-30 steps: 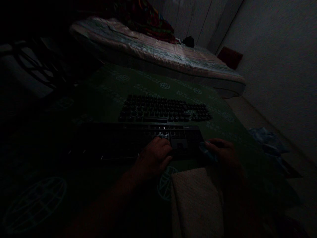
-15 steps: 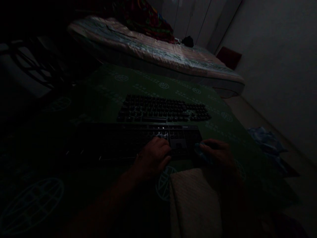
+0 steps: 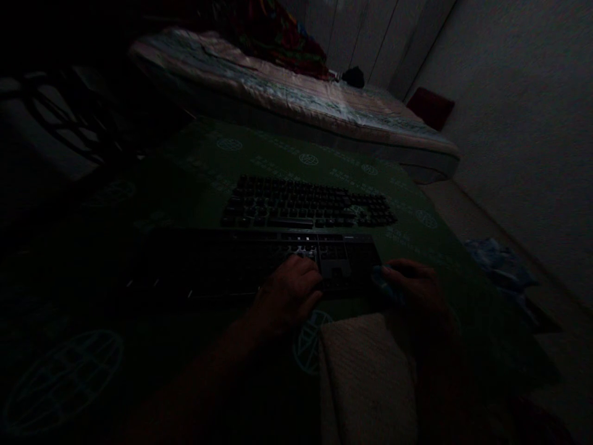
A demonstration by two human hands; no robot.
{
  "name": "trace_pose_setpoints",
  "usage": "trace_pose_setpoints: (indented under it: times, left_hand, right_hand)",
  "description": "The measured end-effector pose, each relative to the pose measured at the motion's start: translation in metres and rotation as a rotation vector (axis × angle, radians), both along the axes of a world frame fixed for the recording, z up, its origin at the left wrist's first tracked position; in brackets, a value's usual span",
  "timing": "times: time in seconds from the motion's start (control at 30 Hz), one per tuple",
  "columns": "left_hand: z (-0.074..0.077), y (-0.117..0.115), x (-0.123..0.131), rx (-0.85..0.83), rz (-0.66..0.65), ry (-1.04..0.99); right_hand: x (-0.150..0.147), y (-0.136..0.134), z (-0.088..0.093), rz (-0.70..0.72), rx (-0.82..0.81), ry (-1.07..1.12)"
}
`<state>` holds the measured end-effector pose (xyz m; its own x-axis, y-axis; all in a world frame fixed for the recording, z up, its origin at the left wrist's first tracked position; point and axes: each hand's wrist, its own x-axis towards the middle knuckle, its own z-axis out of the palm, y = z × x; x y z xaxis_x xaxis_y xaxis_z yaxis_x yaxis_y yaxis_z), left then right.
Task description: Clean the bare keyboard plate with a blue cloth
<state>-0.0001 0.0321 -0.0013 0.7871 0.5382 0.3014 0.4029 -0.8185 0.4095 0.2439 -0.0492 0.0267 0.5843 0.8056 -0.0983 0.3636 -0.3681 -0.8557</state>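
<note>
A long black keyboard base lies across the green printed sheet in dim light. My left hand rests on its front edge with curled fingers, their tips partly hidden over the key area. My right hand is pinched on a small bluish cloth, close to the right end of the base. Behind the base, loose black keycaps are laid out in keyboard order, with a long space bar in the front row.
A folded beige cloth lies at the near edge between my forearms. The green sheet spreads under everything. Beyond it stands a bed with a dark red patterned blanket. Crumpled blue fabric is on the floor at right.
My right hand with the bluish cloth has shifted slightly right, off the keyboard's end. The left hand stays at the base. The view has moved a little.
</note>
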Motion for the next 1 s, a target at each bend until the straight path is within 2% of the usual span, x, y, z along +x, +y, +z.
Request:
trace_pose_setpoints:
  times: [0.17,0.5,0.7,0.9,1.0]
  left_hand:
    - [0.000,0.000,0.000,-0.010,0.001,0.018]
    - [0.006,-0.001,0.001,-0.027,0.005,0.034]
    - [0.002,0.000,0.001,-0.004,-0.001,0.025]
    - [0.002,0.000,0.000,-0.006,0.005,0.008]
    - [0.003,-0.001,0.000,-0.016,0.011,0.023]
  right_hand:
    - [0.000,0.000,-0.002,-0.044,-0.012,-0.024]
    - [0.009,-0.007,0.004,-0.010,-0.112,-0.011]
    - [0.007,-0.006,0.005,-0.022,-0.057,0.007]
    - [0.013,-0.008,0.005,-0.020,-0.105,0.027]
    - [0.018,-0.010,0.008,-0.115,-0.031,0.056]
